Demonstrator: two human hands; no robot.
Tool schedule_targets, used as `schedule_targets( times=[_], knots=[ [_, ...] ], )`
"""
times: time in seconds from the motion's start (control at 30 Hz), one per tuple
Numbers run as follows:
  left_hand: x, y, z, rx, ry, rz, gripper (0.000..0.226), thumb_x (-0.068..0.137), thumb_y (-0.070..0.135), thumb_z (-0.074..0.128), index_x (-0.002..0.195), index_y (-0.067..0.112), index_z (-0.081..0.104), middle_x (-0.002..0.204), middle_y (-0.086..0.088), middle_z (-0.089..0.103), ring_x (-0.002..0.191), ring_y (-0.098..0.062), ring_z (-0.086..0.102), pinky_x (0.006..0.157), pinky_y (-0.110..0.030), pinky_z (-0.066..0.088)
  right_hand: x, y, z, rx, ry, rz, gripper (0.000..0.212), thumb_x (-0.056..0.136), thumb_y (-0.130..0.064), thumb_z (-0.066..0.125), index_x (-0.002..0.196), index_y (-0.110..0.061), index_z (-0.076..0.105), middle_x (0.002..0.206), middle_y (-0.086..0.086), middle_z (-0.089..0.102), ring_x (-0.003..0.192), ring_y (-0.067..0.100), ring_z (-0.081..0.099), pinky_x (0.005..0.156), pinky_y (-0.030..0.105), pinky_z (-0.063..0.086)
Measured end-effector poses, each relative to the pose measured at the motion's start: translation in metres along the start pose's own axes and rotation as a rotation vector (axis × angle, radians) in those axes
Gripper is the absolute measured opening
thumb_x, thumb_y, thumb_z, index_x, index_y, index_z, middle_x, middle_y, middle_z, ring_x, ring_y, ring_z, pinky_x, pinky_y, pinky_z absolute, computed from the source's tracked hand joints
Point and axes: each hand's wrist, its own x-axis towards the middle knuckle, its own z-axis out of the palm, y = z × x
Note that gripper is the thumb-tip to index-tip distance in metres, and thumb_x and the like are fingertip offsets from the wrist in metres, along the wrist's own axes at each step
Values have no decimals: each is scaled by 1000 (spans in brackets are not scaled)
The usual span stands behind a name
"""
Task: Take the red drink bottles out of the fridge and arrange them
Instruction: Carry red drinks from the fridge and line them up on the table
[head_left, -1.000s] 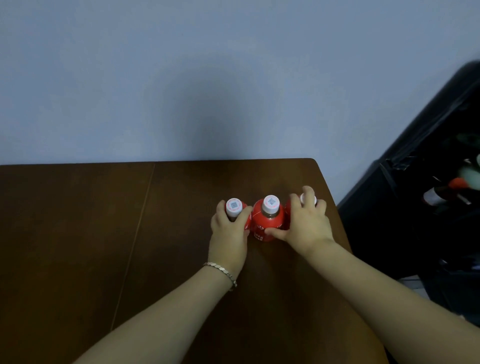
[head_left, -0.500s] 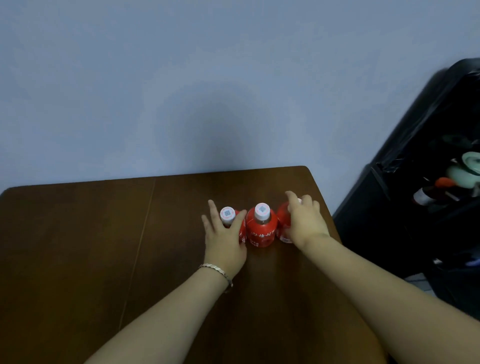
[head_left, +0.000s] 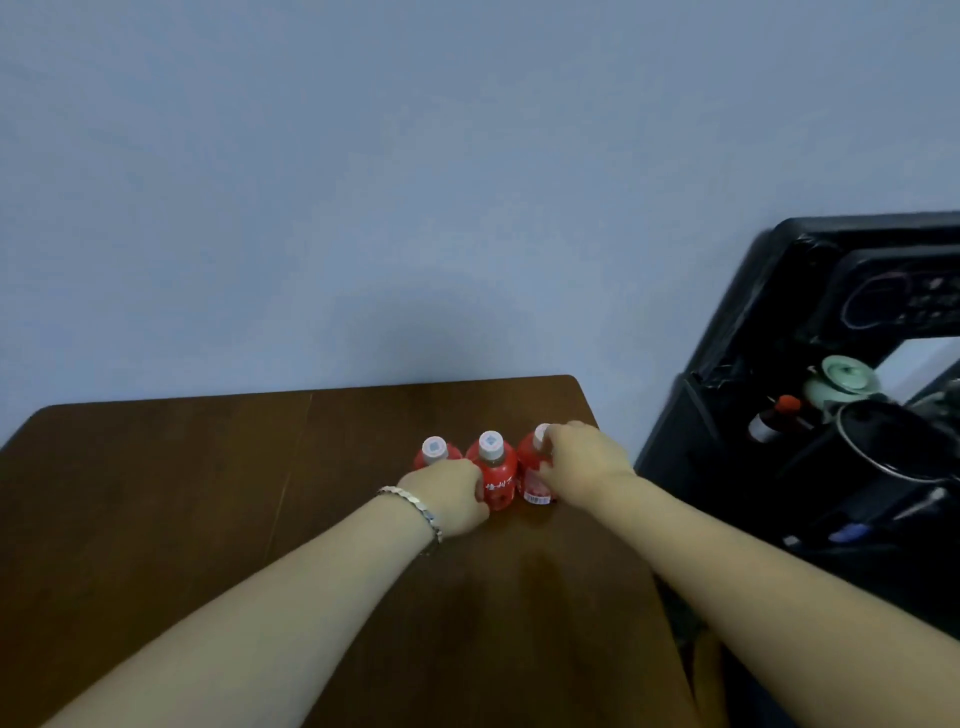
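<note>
Three red drink bottles with white caps stand upright in a tight row near the far right corner of the brown table. My left hand, with a bracelet on its wrist, wraps around the lower body of the left bottle, and its thumb lies against the middle bottle. My right hand grips the right bottle, fingers over the cap and thumb on the label. The hands hide the lower parts of the outer bottles.
An open black fridge stands right of the table. Inside it are a pale green lidded pot, a dark bottle with a red cap and a black pot. A blue-grey wall rises behind the table's far edge.
My left hand has slid down from the left bottle's cap to its lower body. My right hand has stayed on the right bottle. The view has tilted upward, showing more of the fridge.
</note>
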Motion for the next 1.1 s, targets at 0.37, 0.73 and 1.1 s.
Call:
schedule_targets(
  times=[0.37,0.73,1.1],
  knots=[
    [-110,76,-6,139,52,327,26,91,25,45,104,10,62,105,-8,60,103,-26,55,84,-31,39,-170,11,-38,41,-80,228,26,91,-27,53,112,-12,59,113,8,61,102,25,59,87,36,50],
    [-264,248,118,480,-23,963,20,87,25,49,98,11,59,103,-5,62,95,-27,59,79,-34,47,-479,84,11,279,114,882,26,89,-25,57,108,-9,65,108,11,66,97,25,62,83,32,51],
    [-545,408,356,821,-227,1581,26,89,25,47,107,9,58,116,-14,59,108,-32,55,86,-33,44,-875,85,114,423,200,1537,30,89,-23,54,112,-8,66,115,14,65,106,30,60,88,33,48]
  ],
)
